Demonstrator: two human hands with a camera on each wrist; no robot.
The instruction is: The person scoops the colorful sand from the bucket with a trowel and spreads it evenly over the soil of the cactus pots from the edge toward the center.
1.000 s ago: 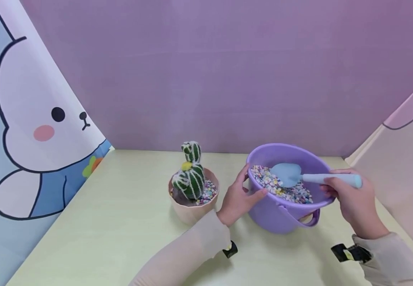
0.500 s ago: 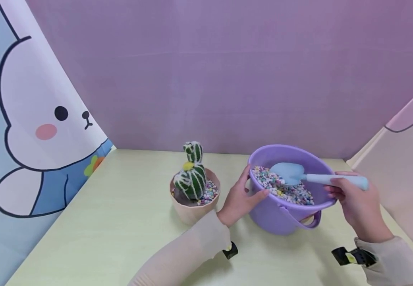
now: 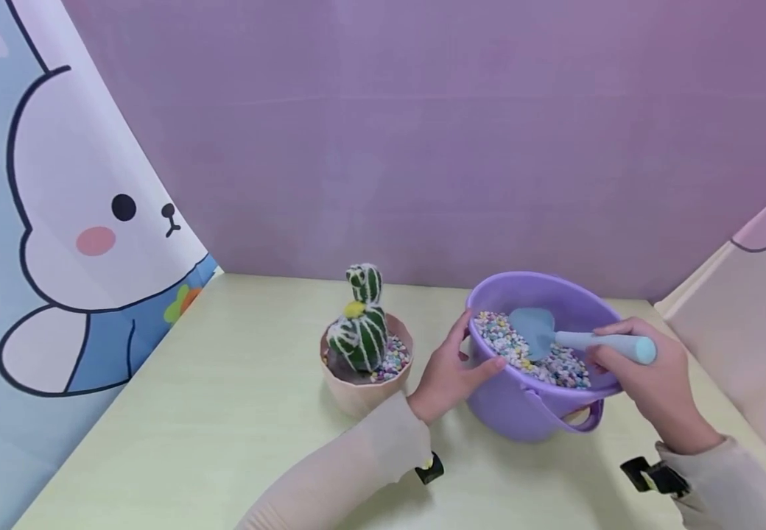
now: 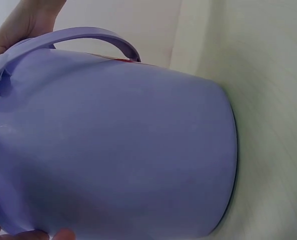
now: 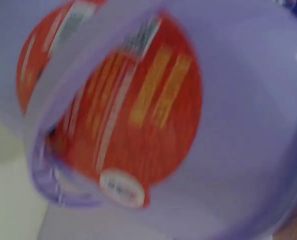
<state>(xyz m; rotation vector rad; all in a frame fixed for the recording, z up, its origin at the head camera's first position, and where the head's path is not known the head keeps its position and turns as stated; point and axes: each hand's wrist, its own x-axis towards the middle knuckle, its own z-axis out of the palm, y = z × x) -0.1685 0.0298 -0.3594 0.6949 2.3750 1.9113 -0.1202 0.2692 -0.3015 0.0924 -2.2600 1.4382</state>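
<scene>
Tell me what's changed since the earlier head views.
The right hand, still gripping the blue trowel, has moved left over the purple bucket, bringing the handle left too. Nothing was newly grasped or released: the left hand still holds the bucket, and the potted cactus stays put.

And it's the purple bucket (image 4: 118, 140) filling the view, its base meeting the pale green tabletop (image 4: 273, 130)! Left hand (image 4: 33, 235) at the bucket's rim end — fingertips against the wall, the rest cropped. Across the bucket, the handle (image 4: 88, 34) arches away from its side, a sliver of red label (image 4: 126, 60) beneath — and there's the right hand (image 4: 31, 22), partly hidden behind the bucket's hinge end, contact unclear.
</scene>
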